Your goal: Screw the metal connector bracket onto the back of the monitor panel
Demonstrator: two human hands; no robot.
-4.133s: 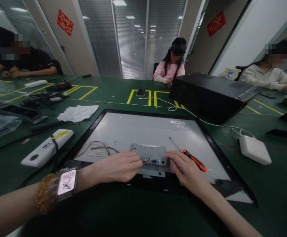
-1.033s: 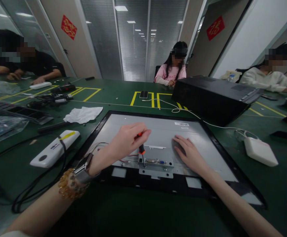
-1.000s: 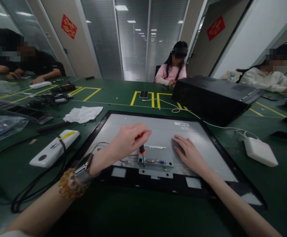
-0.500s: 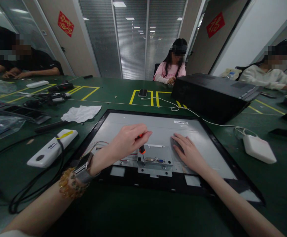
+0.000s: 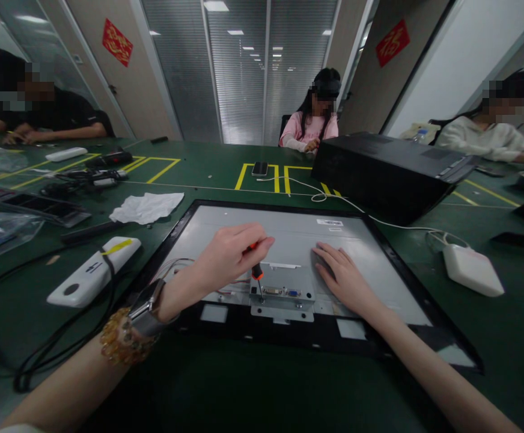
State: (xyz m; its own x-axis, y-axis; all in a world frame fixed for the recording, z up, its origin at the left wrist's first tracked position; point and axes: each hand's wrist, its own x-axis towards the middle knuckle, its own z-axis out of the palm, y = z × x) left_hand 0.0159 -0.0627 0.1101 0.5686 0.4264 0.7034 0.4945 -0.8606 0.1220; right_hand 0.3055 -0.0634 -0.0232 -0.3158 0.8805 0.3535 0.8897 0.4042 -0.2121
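Observation:
My left hand is closed around the handle of a black and orange screwdriver. The shaft points down, its tip at the left end of a metal bracket with video ports. This bracket sits at the near edge of an opened monitor panel, which lies with its grey metal back up inside a black frame. My right hand rests flat on the panel, right of the bracket, fingers stretched out. Thin wires run on the panel near my left wrist.
Left of the panel are a white power bank-like box with a black cable, a crumpled tissue and plastic bags. A large black casing stands behind right; a white adapter lies at right. Other people sit around the table.
My left hand and the screwdriver have shifted very slightly left, the handle turning a little. The tip stays at the bracket and my right hand stays in place.

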